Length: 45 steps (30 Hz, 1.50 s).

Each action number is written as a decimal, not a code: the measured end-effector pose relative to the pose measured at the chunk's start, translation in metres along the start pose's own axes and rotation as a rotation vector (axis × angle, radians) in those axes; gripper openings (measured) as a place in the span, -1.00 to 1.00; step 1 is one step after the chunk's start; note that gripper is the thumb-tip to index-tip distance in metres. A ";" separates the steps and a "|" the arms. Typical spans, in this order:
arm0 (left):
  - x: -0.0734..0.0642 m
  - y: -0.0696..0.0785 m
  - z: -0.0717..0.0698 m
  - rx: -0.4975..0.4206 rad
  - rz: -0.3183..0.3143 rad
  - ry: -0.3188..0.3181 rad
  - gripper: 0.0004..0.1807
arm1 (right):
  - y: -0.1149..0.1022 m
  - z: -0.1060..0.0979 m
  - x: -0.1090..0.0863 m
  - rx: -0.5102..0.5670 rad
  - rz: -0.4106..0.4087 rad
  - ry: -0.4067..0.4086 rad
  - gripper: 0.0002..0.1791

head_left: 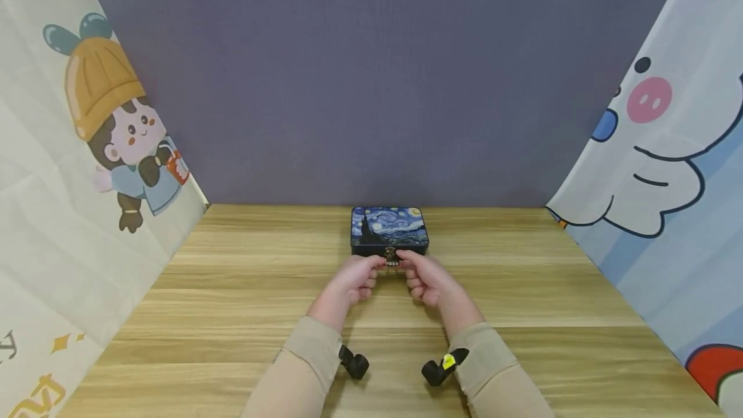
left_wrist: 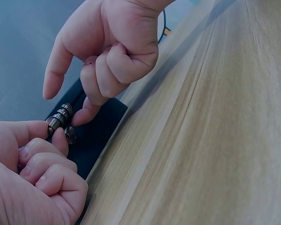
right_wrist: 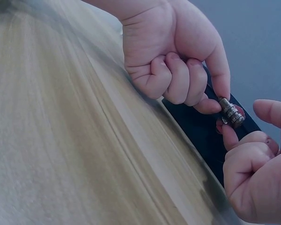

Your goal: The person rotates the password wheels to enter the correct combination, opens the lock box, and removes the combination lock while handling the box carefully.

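A small dark box (head_left: 389, 226) with a swirling blue night-sky painting on its lid lies at the table's far edge, lid down. On its front hangs a bronze combination padlock (left_wrist: 60, 117) with ridged number dials. My left hand (head_left: 360, 278) pinches one end of the padlock between thumb and index finger. At the padlock's other end, my right hand (head_left: 429, 279) touches it with the index fingertip. Its thumb (right_wrist: 269, 111) stands apart from the lock in the right wrist view. The remaining fingers of both hands are curled inward.
A wood-grain table (head_left: 261, 315) extends on both sides of the box. Directly behind stands a grey-purple panel (head_left: 371, 82). Cartoon-printed cloths hang at the left (head_left: 52, 147) and right (head_left: 696, 211). Each sleeve carries a black wrist device.
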State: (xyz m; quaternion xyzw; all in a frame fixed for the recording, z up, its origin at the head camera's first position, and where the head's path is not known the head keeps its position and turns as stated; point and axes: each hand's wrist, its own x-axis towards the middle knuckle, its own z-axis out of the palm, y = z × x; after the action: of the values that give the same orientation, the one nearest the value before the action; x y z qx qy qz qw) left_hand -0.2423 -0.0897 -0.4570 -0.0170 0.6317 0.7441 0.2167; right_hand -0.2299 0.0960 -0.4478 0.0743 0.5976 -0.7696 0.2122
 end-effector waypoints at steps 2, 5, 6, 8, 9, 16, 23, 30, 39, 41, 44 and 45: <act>0.000 0.001 0.000 0.006 -0.004 -0.001 -0.72 | 0.000 0.000 0.000 0.005 0.000 0.005 -0.62; 0.000 0.001 0.000 0.007 -0.013 0.000 -0.71 | 0.000 0.000 0.000 0.003 -0.001 0.005 -0.62; 0.000 0.002 0.001 0.008 -0.014 -0.001 -0.70 | 0.000 0.000 0.000 0.002 0.001 0.004 -0.63; 0.000 0.002 0.001 0.011 -0.013 -0.001 -0.70 | 0.000 0.000 -0.001 -0.007 0.002 0.000 -0.65; 0.000 0.002 0.001 0.010 -0.013 -0.001 -0.70 | 0.000 0.001 -0.001 -0.013 0.002 -0.002 -0.66; 0.000 0.001 0.001 0.000 -0.003 -0.010 -0.75 | 0.003 0.006 -0.001 -0.044 -0.005 -0.006 -0.65; -0.001 0.001 0.001 0.001 -0.001 -0.010 -0.76 | 0.009 0.009 0.003 -0.037 -0.019 -0.010 -0.74; -0.002 0.000 0.002 0.004 -0.008 -0.004 -0.77 | 0.011 0.011 0.004 -0.021 -0.026 0.015 -0.79; -0.003 0.002 0.001 0.004 -0.019 -0.002 -0.72 | 0.011 0.012 0.004 -0.020 -0.037 0.021 -0.81; -0.003 0.002 0.001 0.007 -0.017 -0.002 -0.74 | 0.011 0.012 0.003 -0.017 -0.036 0.018 -0.82; -0.004 0.003 0.001 0.008 -0.016 0.000 -0.77 | 0.010 0.013 0.003 -0.015 -0.036 0.014 -0.81; -0.004 0.003 0.001 0.008 -0.016 0.000 -0.77 | 0.010 0.013 0.003 -0.014 -0.035 0.012 -0.81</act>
State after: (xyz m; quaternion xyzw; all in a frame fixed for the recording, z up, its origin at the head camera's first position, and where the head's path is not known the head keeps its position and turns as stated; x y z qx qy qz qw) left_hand -0.2394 -0.0902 -0.4529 -0.0211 0.6347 0.7397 0.2226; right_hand -0.2270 0.0807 -0.4545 0.0671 0.6055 -0.7685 0.1955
